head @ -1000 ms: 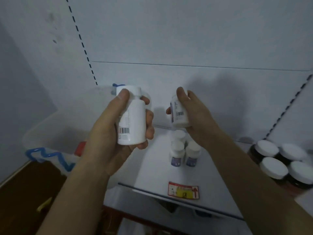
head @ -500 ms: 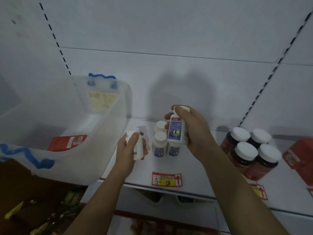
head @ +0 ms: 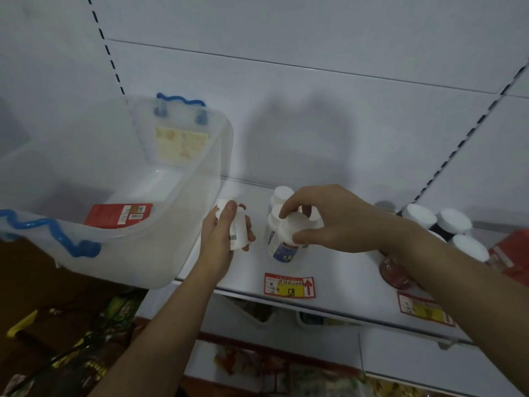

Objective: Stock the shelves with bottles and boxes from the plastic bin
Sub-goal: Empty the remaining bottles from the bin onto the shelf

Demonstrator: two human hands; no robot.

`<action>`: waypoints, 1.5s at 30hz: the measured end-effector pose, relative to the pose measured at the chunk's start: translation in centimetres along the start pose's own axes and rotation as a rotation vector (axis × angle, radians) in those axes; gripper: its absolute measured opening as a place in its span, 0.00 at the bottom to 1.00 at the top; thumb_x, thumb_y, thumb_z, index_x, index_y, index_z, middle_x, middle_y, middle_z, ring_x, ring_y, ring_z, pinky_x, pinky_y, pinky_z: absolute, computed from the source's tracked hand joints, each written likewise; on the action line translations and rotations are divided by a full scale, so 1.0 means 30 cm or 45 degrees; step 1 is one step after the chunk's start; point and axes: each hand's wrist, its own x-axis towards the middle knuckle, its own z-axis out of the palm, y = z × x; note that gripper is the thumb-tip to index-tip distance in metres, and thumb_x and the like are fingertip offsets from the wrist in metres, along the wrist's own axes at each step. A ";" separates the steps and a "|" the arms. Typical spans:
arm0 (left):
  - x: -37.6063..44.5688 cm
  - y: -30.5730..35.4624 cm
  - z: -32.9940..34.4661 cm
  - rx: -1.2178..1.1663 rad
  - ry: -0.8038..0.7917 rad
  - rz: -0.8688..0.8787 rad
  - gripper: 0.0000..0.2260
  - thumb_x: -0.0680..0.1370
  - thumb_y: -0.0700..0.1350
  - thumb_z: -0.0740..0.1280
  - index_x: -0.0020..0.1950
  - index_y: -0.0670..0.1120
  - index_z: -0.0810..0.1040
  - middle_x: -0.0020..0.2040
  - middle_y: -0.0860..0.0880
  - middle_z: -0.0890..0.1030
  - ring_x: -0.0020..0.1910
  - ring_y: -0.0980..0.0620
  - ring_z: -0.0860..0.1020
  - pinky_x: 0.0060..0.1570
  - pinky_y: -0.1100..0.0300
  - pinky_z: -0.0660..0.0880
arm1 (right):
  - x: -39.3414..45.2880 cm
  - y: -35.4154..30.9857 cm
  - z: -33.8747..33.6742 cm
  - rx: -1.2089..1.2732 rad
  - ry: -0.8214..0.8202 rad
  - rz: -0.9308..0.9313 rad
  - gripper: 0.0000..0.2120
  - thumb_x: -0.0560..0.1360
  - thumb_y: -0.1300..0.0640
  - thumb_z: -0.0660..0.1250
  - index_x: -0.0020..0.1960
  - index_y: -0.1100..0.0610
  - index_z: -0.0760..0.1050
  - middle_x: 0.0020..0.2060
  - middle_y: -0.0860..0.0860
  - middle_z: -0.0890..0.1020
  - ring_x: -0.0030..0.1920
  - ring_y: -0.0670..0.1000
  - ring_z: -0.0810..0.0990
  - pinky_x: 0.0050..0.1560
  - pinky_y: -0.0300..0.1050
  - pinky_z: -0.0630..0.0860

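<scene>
Now the right hand [head: 329, 222], gripping a small bottle [head: 286, 239] by its cap, should seat it upright beside the row [head: 282, 196], while the left hand [head: 220, 239] clasps a white bottle [head: 239, 233] just left.

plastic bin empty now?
No, a red box lies flat on the floor of the clear plastic bin.

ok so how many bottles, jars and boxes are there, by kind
blue-label bottles: 4 (one in the right hand)
white barcode bottle, in the left hand: 1
dark jars with white lids: 4
red boxes: 2
total: 11
</scene>
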 end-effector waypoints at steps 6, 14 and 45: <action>0.003 0.004 -0.002 -0.039 0.017 -0.058 0.24 0.77 0.62 0.63 0.54 0.41 0.77 0.37 0.40 0.79 0.30 0.42 0.77 0.27 0.57 0.72 | 0.045 -0.031 0.059 -0.245 -0.140 -0.058 0.20 0.75 0.49 0.73 0.66 0.45 0.76 0.58 0.41 0.73 0.53 0.42 0.71 0.54 0.35 0.67; -0.009 0.017 0.003 -0.190 0.049 -0.173 0.26 0.84 0.57 0.48 0.52 0.41 0.80 0.36 0.39 0.79 0.30 0.43 0.77 0.26 0.58 0.69 | 0.055 -0.028 0.110 -0.314 -0.088 -0.069 0.22 0.75 0.47 0.73 0.68 0.44 0.75 0.62 0.43 0.75 0.61 0.45 0.70 0.62 0.42 0.70; -0.008 -0.057 -0.041 2.084 -0.285 0.376 0.21 0.80 0.51 0.60 0.73 0.48 0.69 0.76 0.46 0.66 0.75 0.44 0.64 0.70 0.41 0.61 | -0.060 0.018 -0.183 -0.287 0.011 -0.173 0.16 0.77 0.49 0.68 0.65 0.47 0.74 0.53 0.44 0.77 0.46 0.40 0.76 0.47 0.31 0.70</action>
